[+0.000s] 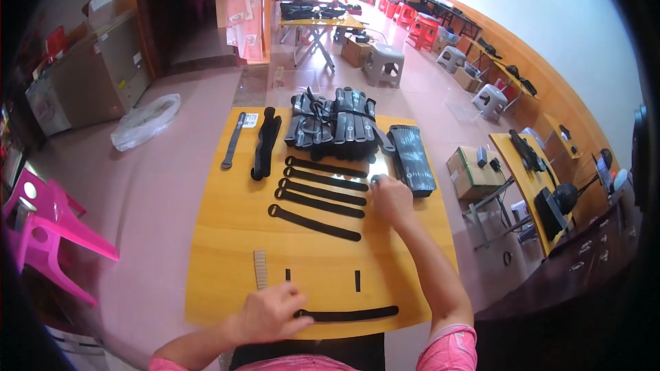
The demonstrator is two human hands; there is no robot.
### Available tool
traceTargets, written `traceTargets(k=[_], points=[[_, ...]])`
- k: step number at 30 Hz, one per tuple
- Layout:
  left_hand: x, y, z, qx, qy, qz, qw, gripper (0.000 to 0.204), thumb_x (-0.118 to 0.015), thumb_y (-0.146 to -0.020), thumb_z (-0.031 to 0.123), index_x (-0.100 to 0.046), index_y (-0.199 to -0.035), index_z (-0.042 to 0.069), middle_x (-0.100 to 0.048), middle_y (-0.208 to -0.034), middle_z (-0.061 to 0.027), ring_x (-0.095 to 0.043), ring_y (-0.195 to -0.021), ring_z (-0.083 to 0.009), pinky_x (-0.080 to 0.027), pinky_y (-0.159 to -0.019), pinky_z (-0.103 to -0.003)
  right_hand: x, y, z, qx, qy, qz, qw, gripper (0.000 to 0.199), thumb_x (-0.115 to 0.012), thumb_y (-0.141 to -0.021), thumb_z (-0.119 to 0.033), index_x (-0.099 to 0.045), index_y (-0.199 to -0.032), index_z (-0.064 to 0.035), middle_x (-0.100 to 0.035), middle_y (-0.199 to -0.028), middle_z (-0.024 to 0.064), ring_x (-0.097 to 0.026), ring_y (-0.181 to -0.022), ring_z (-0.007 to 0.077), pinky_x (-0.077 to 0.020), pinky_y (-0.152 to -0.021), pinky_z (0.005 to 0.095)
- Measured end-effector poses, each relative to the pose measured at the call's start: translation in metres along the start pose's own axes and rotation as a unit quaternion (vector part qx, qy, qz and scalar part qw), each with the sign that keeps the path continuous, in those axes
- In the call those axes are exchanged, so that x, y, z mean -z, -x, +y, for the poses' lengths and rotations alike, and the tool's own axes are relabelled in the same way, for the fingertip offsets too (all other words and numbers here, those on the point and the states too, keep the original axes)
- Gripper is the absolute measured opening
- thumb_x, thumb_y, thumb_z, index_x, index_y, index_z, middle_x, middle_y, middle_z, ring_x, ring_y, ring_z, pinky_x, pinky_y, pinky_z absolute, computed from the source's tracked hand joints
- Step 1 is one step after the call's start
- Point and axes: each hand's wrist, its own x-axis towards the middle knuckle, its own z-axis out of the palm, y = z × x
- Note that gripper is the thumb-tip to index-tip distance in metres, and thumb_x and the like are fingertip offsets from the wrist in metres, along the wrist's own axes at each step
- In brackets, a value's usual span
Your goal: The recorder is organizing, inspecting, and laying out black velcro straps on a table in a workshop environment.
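A black strap [354,315] with a ring at one end lies along the near table edge. At its ring end, my left hand [265,314] is closed with bent fingers around the ring. My right hand [393,200] is closed in a pinch beside the right ends of several laid-out straps [320,198]; a small dark bit shows at its fingertips, too small to name. Beyond them stands a pile of bundled black straps [330,127]. A flat dark bundle [412,161] lies right of the pile, and folded straps [265,144] lie left of it.
The yellow table [227,254] also bears a single strap [234,141], a white label [249,120], a ridged beige strip [260,269] and two short black marks [357,281]. A pink plastic chair [58,233] is at left, a cardboard box [474,173] at right. Two people sit far back.
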Motion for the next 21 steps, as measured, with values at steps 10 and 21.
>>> traceTargets(k=[10,21], points=[[-0.032,0.048,0.009,0.037,-0.052,-0.042,0.997,0.032,-0.067,-0.072,0.01,-0.058,-0.101,0.003,-0.055,-0.097,-0.0167,-0.059,-0.079,-0.0324,-0.05,-0.067,-0.038,0.084,0.21,-0.117,0.248,-0.156,-0.121,0.948,0.029,-0.066,-0.07,-0.014,-0.059,-0.097,-0.0058,-0.058,-0.1,0.0079,-0.056,-0.092,0.0265,-0.0443,-0.077,0.0367],[-0.033,0.062,0.033,0.226,0.642,0.041,0.732,0.027,-0.06,-0.085,-0.002,-0.055,-0.111,-0.004,-0.06,-0.1,-0.0075,-0.061,-0.083,-0.0128,-0.051,-0.074,-0.024,0.13,0.247,-0.146,0.06,-0.379,-0.083,0.92,0.028,-0.07,-0.073,-0.005,-0.062,-0.1,0.0004,-0.058,-0.087,0.0148,-0.057,-0.078,0.03,-0.0469,-0.067,0.0349]])
